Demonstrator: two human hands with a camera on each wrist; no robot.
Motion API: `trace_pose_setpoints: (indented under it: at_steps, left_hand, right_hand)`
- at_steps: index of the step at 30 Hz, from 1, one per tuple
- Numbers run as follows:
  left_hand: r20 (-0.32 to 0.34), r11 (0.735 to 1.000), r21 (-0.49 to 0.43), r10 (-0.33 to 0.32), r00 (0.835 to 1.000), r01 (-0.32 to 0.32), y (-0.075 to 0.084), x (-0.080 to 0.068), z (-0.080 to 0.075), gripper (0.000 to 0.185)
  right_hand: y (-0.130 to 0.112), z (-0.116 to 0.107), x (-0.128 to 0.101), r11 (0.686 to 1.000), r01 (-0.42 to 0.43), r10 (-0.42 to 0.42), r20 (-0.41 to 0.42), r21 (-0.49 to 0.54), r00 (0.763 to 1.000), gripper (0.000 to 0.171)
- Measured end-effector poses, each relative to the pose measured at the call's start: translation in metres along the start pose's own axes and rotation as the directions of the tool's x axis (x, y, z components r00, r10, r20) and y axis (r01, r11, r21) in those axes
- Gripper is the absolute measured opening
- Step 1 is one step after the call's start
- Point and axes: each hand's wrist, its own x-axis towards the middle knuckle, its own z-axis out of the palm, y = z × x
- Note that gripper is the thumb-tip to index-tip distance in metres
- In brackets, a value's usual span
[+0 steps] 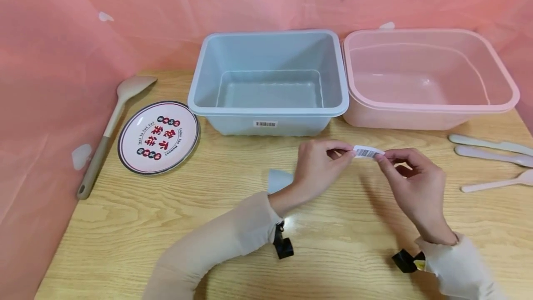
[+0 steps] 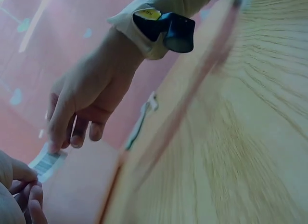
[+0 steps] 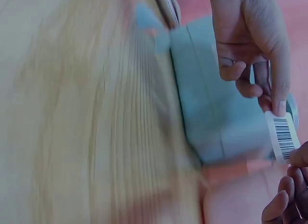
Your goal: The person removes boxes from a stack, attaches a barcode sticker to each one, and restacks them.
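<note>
While both forearms reached in over the desk (image 1: 166, 207), the left hand (image 1: 318, 165) and the right hand (image 1: 416, 184) each pinched one end of a barcode sticker (image 1: 368, 153) between thumb and fingertips, holding it stretched flat just above the wood. Beyond the hands stood a blue tub (image 1: 268, 78) with a barcode label on its front wall, and beside it, rims touching, a pink tub (image 1: 429, 78); both held nothing. A printed plate (image 1: 158, 136) lay to the left.
</note>
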Motion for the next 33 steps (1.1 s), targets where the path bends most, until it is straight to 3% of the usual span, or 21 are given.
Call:
trace_pose_setpoints:
  at_steps: [5, 12, 16, 25, 33]
  left_hand:
    - [0.040, 1.000, 0.020, -0.011, 0.999, 0.010, 0.006, 0.015, 0.030, 0.010]
    - [0.026, 0.994, 0.111, -0.013, 1.000, 0.010, 0.010, 0.036, 0.061, 0.012]
    - [0.042, 0.994, 0.113, -0.015, 0.999, 0.010, 0.009, 0.044, 0.075, 0.018]
    - [0.086, 0.993, 0.112, -0.035, 0.996, 0.025, 0.008, 0.049, 0.085, 0.032]
    - [0.127, 0.995, 0.090, -0.065, 0.990, 0.054, 0.013, 0.054, 0.090, 0.038]
  right_hand:
    - [0.020, -0.016, 0.009, 0.993, -0.107, 0.104, -0.055, -0.052, 0.993, 0.005]
    - [0.050, -0.029, 0.027, 0.987, -0.134, 0.124, -0.110, -0.088, 0.986, 0.004]
    - [0.060, -0.031, 0.036, 0.984, -0.145, 0.131, -0.133, -0.103, 0.982, 0.006]
    - [0.073, -0.036, 0.049, 0.975, -0.177, 0.158, -0.137, -0.137, 0.978, 0.021]
    - [0.076, -0.035, 0.058, 0.974, -0.185, 0.166, -0.143, -0.129, 0.976, 0.023]
